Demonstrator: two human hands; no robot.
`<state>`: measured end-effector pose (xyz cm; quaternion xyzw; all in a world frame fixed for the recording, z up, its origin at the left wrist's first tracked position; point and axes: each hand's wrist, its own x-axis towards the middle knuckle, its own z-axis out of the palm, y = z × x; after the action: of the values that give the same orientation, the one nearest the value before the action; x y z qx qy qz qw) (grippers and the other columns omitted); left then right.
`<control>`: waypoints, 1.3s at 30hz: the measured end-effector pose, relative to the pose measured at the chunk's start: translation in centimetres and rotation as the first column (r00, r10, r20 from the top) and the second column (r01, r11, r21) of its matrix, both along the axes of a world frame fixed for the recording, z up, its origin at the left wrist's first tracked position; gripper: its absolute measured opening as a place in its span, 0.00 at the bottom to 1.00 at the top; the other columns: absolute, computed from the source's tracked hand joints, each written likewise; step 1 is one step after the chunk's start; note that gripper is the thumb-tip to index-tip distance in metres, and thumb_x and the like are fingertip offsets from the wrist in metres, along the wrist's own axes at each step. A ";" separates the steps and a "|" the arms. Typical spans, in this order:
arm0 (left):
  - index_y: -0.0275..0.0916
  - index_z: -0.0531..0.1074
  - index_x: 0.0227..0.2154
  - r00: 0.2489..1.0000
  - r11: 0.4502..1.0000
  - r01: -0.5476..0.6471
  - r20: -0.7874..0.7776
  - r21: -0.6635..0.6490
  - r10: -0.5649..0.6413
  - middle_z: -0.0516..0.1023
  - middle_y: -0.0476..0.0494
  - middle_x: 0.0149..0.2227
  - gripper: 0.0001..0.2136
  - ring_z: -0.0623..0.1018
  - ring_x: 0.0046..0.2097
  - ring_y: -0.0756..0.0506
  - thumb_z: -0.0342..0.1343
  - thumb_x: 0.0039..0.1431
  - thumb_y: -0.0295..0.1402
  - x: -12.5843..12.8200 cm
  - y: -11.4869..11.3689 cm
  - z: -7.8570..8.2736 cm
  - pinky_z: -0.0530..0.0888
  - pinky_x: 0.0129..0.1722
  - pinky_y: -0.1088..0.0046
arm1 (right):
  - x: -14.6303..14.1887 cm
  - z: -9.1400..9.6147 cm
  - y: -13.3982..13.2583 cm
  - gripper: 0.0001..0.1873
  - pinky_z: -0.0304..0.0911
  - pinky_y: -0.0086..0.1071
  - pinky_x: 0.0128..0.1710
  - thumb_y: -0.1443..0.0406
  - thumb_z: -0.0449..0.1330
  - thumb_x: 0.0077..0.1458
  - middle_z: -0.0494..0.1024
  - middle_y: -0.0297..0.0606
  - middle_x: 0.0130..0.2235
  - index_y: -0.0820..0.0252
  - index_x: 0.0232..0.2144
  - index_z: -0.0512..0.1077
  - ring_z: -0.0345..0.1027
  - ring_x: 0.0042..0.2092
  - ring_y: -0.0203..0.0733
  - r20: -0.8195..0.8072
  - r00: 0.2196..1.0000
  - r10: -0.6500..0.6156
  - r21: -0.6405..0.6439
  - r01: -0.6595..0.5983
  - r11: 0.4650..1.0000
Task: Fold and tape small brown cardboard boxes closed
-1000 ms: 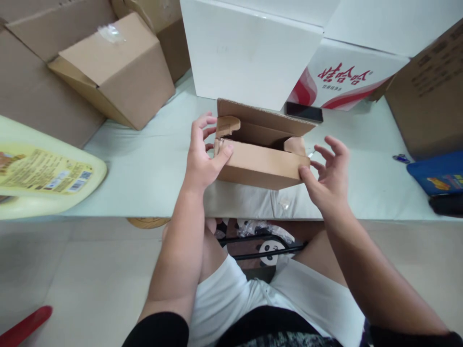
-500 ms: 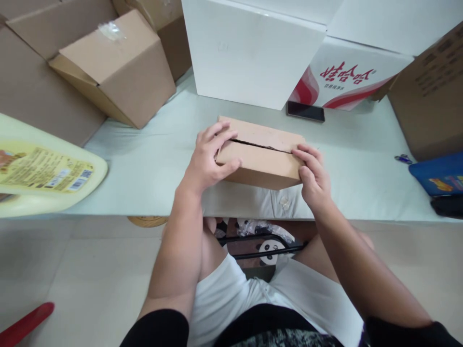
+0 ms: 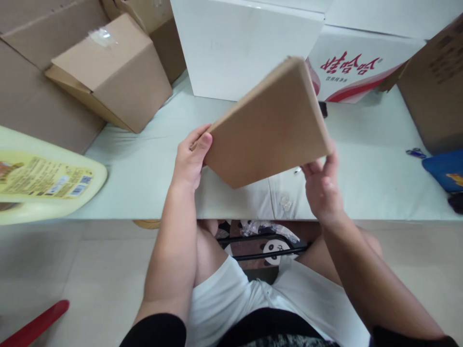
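A small brown cardboard box is held tilted above the pale green tabletop, one broad plain face turned toward me. My left hand grips its left end, thumb on the near side and fingers mostly hidden behind. At the lower right corner, my right hand holds the box with bent fingers, partly concealed by the cardboard. The seam between the flaps is out of sight. Behind the box's right edge, a dark phone shows only in part.
A large white box and a white carton with red lettering stand at the back. Brown cartons fill the back left. A pale yellow bottle is at left; a blue packet lies at right.
The box has been lifted and turned, so a broad face shows instead of the seamed side. My right hand has shifted from the box's right end to its lower right corner.
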<state>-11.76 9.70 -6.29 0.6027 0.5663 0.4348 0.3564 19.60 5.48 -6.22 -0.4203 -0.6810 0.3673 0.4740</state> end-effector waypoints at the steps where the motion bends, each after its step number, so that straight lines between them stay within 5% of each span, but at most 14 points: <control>1: 0.41 0.69 0.59 0.992 0.987 -0.012 0.123 -0.163 0.032 0.81 0.40 0.52 0.45 0.79 0.54 0.39 0.33 0.59 0.72 0.9 -0.2 0.1 0.81 0.45 0.61 | -0.1 1.0 -0.1 0.38 0.47 0.60 0.73 0.43 0.45 0.67 0.62 0.35 0.71 0.35 0.73 0.39 0.52 0.74 0.50 0.031 0.999 0.035 0.077 -0.038 0.996; 6: 0.39 0.75 0.47 0.948 0.706 0.234 0.318 -0.668 -0.013 0.82 0.42 0.31 0.34 0.81 0.28 0.44 0.38 0.66 0.64 5.5 -1.3 0.9 0.69 0.23 0.73 | -0.1 5.5 -0.1 0.29 0.34 0.58 0.77 0.54 0.52 0.70 0.53 0.30 0.75 0.40 0.70 0.58 0.36 0.77 0.51 0.310 0.948 0.068 0.220 -0.141 0.965; 10: 0.36 0.77 0.30 0.911 0.540 0.377 0.198 -0.752 -0.361 0.82 0.39 0.30 0.29 0.79 0.25 0.47 0.40 0.70 0.54 5.8 -1.7 1.3 0.64 0.23 0.75 | 0.0 6.3 0.5 0.20 0.41 0.56 0.76 0.57 0.52 0.70 0.71 0.38 0.66 0.51 0.58 0.74 0.54 0.73 0.53 0.362 0.930 0.060 0.226 -0.149 0.963; 11: 0.36 0.77 0.27 0.897 0.547 0.379 0.152 -0.747 -0.414 0.82 0.39 0.29 0.28 0.79 0.26 0.46 0.43 0.69 0.52 5.5 -1.6 1.4 0.67 0.24 0.74 | 0.0 6.0 0.6 0.19 0.44 0.56 0.76 0.58 0.55 0.68 0.74 0.39 0.63 0.53 0.55 0.77 0.57 0.71 0.54 0.384 0.919 0.090 0.224 -0.188 0.956; 13: 0.36 0.77 0.27 0.941 0.745 0.268 0.002 -0.610 -0.337 0.82 0.38 0.29 0.23 0.81 0.31 0.43 0.49 0.66 0.50 4.8 -1.4 1.3 0.73 0.30 0.71 | -0.3 5.3 0.7 0.16 0.45 0.56 0.76 0.59 0.57 0.66 0.77 0.40 0.60 0.54 0.51 0.79 0.63 0.68 0.53 0.414 0.900 0.135 0.228 -0.246 0.942; 15: 0.37 0.79 0.37 0.993 0.976 0.049 -0.091 -0.214 -0.070 0.84 0.37 0.39 0.20 0.82 0.43 0.40 0.52 0.64 0.50 4.6 -1.2 1.2 0.78 0.39 0.66 | -0.6 4.4 0.7 0.16 0.45 0.56 0.76 0.58 0.56 0.66 0.77 0.40 0.59 0.55 0.50 0.79 0.67 0.65 0.52 0.408 0.904 0.129 0.238 -0.242 0.941; 16: 0.38 0.78 0.43 0.996 0.999 -0.022 -0.084 0.027 0.024 0.83 0.37 0.46 0.21 0.81 0.51 0.39 0.52 0.64 0.51 4.7 -1.2 1.1 0.79 0.46 0.63 | -0.8 4.0 0.6 0.17 0.44 0.57 0.76 0.57 0.55 0.67 0.78 0.40 0.59 0.54 0.50 0.79 0.69 0.64 0.51 0.396 0.911 0.111 0.245 -0.222 0.944; 19: 0.43 0.75 0.54 0.982 0.862 0.164 -0.159 0.480 -0.099 0.76 0.41 0.61 0.22 0.71 0.66 0.39 0.47 0.68 0.50 5.9 -1.4 0.9 0.68 0.68 0.53 | -1.0 3.1 0.2 0.20 0.41 0.58 0.76 0.53 0.52 0.67 0.78 0.40 0.58 0.53 0.49 0.78 0.69 0.63 0.52 0.386 0.920 0.071 0.234 -0.172 0.957; 22: 0.44 0.75 0.55 0.920 0.768 0.376 -0.310 0.519 -0.241 0.74 0.42 0.62 0.21 0.70 0.66 0.39 0.44 0.70 0.46 7.1 -1.5 0.5 0.57 0.74 0.49 | -0.4 2.2 -0.1 0.24 0.48 0.60 0.73 0.49 0.48 0.68 0.75 0.41 0.60 0.53 0.50 0.77 0.63 0.67 0.55 0.342 0.940 0.013 0.212 -0.090 0.973; 24: 0.45 0.75 0.55 0.915 0.784 0.378 -0.331 0.492 -0.233 0.74 0.42 0.62 0.21 0.71 0.66 0.39 0.44 0.70 0.45 7.3 -1.5 0.3 0.56 0.75 0.48 | 0.5 1.2 0.3 0.27 0.60 0.57 0.67 0.49 0.43 0.69 0.74 0.45 0.59 0.53 0.51 0.75 0.64 0.66 0.55 0.256 0.946 -0.200 0.209 0.147 0.967; 27: 0.46 0.76 0.53 0.921 0.801 0.354 -0.327 0.482 -0.211 0.75 0.42 0.60 0.20 0.71 0.65 0.39 0.44 0.69 0.44 7.2 -1.5 0.1 0.56 0.75 0.49 | 2.4 -1.0 1.6 0.24 0.68 0.55 0.56 0.52 0.48 0.65 0.75 0.50 0.52 0.57 0.53 0.74 0.70 0.55 0.55 0.346 0.791 -0.505 0.137 0.490 0.861; 33: 0.45 0.78 0.50 0.937 0.789 0.317 -0.300 0.526 -0.177 0.77 0.41 0.57 0.20 0.72 0.63 0.39 0.44 0.67 0.41 7.7 -1.4 -0.2 0.58 0.74 0.50 | 4.3 -3.4 2.6 0.22 0.61 0.58 0.55 0.52 0.58 0.54 0.74 0.54 0.52 0.58 0.46 0.77 0.64 0.54 0.63 0.825 0.495 -0.274 0.019 0.461 0.887; 36: 0.44 0.78 0.50 0.946 0.774 0.301 -0.277 0.557 -0.168 0.77 0.41 0.57 0.20 0.73 0.63 0.40 0.43 0.68 0.41 7.9 -1.4 -0.4 0.58 0.74 0.51 | 4.8 -3.0 2.4 0.14 0.64 0.47 0.45 0.56 0.56 0.54 0.76 0.51 0.38 0.59 0.35 0.74 0.67 0.42 0.54 0.831 0.465 -0.305 0.020 0.522 0.853; 39: 0.45 0.78 0.50 0.945 0.785 0.297 -0.288 0.543 -0.158 0.77 0.42 0.57 0.20 0.72 0.63 0.39 0.42 0.69 0.41 7.9 -1.4 -0.5 0.58 0.74 0.50 | 5.3 -1.6 1.9 0.12 0.60 0.38 0.33 0.60 0.55 0.54 0.73 0.41 0.28 0.59 0.40 0.70 0.63 0.29 0.45 0.813 0.475 -0.336 -0.014 0.594 0.804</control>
<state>-3.84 8.33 -6.82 0.7919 0.3666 0.4682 0.1388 24.94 7.35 -7.84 -0.7723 -0.6104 0.1000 0.1447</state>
